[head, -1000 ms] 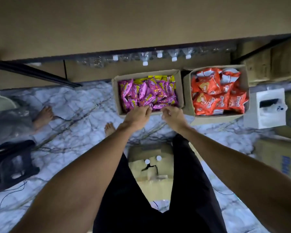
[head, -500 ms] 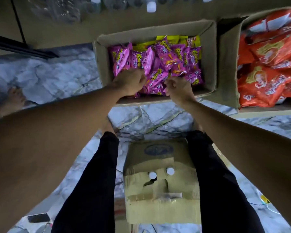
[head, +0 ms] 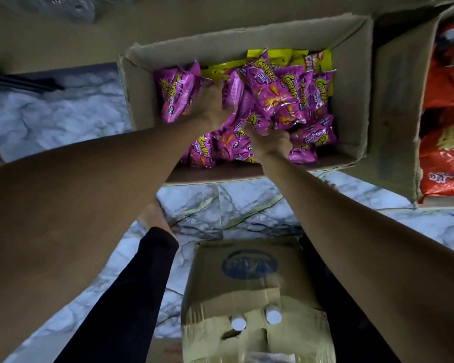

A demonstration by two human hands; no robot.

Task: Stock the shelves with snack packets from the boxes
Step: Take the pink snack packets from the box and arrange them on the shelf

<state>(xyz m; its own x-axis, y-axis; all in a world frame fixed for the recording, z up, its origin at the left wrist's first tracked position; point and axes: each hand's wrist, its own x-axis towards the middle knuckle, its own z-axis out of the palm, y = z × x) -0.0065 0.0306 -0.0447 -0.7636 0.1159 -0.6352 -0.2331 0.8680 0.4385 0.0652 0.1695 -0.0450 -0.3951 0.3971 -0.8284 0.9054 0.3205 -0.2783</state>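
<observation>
Now gathering packets from the box

Purple snack packets (head: 273,98) are lying heaped in the cardboard box (head: 351,106) on the floor. The right hand (head: 273,144) is clutching a bunch. The left hand's (head: 210,107) fingers are buried, so I cannot tell their grip. Slippery, overfull handfuls risk spilling during lifting.

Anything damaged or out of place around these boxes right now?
The taped carton between the person's legs is torn on top, with two white bottle caps poking through. The purple packets lie jumbled inside their open box; none spilled.
</observation>
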